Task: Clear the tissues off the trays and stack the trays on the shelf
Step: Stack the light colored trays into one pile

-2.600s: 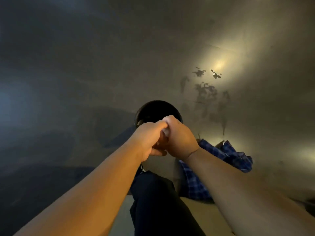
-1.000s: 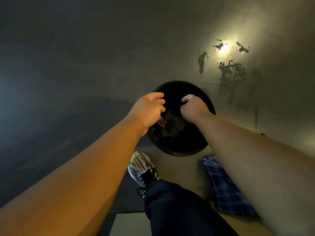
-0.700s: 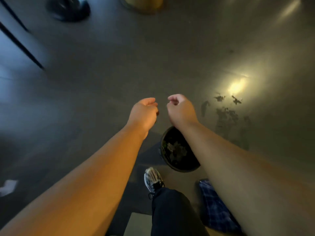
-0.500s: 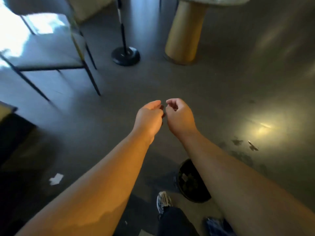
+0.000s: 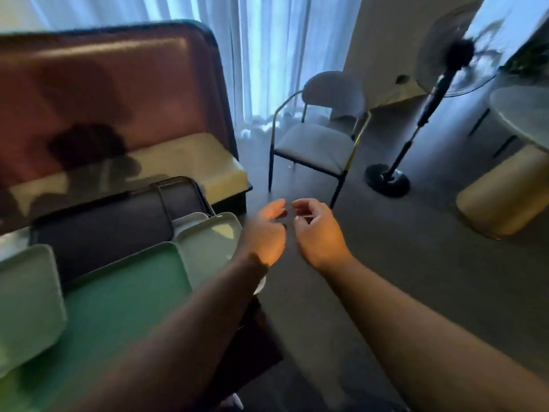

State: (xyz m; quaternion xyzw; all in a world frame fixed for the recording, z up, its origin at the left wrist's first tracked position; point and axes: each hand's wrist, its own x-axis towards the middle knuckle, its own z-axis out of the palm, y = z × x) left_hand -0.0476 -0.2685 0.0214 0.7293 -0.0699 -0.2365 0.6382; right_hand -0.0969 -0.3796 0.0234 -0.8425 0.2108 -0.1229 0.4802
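Several trays lie side by side on a low table at the left: a green tray (image 5: 118, 295), a pale green tray (image 5: 208, 248) beside it, a dark tray (image 5: 101, 230) behind, a smaller dark tray (image 5: 181, 197) and a pale tray (image 5: 23, 301) at the far left. No tissue shows on them. My left hand (image 5: 264, 233) hovers just right of the pale green tray, fingers loosely curled, holding nothing. My right hand (image 5: 318, 233) hangs close beside it over the floor, also loosely curled with nothing in it.
A sofa (image 5: 118, 114) with a cream seat stands behind the trays. A grey chair (image 5: 320, 144) is ahead, a standing fan (image 5: 389, 179) to its right, and a round table with a yellow pedestal (image 5: 505, 191) at the far right. Curtains hang behind.
My view has lifted from the black bin on the floor up to the trays and the room. Both hands dropped what they held into the bin and came away with nothing.
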